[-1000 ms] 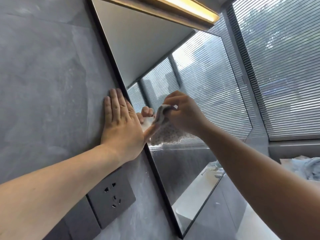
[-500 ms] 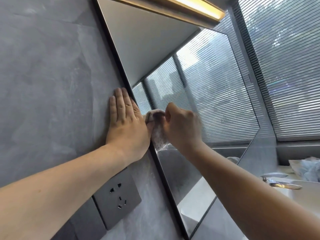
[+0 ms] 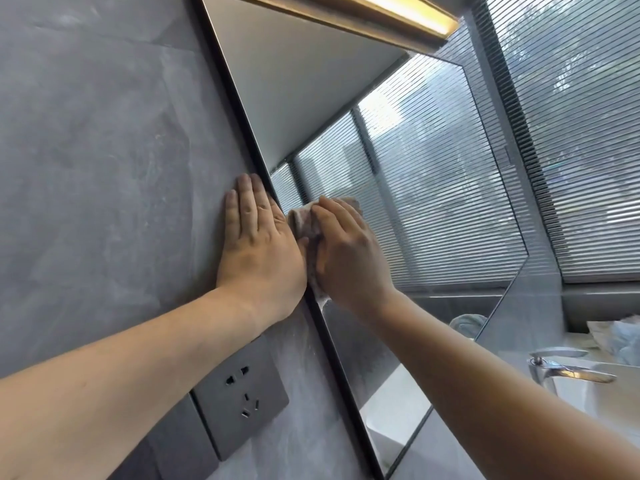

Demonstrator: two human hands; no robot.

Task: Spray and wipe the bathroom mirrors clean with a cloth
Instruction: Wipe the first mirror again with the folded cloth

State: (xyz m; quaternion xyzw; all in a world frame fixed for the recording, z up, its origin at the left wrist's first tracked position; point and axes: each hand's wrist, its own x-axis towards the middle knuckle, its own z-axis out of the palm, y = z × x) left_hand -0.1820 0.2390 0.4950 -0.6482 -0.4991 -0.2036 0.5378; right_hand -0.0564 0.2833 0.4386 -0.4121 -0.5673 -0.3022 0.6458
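Right hand (image 3: 349, 258) flattened, one cloth (image 3: 300, 220), one mirror (image 3: 433, 202)

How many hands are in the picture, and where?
2. The left hand lies flat on the grey wall beside the mirror; the right hand presses a cloth against the glass.
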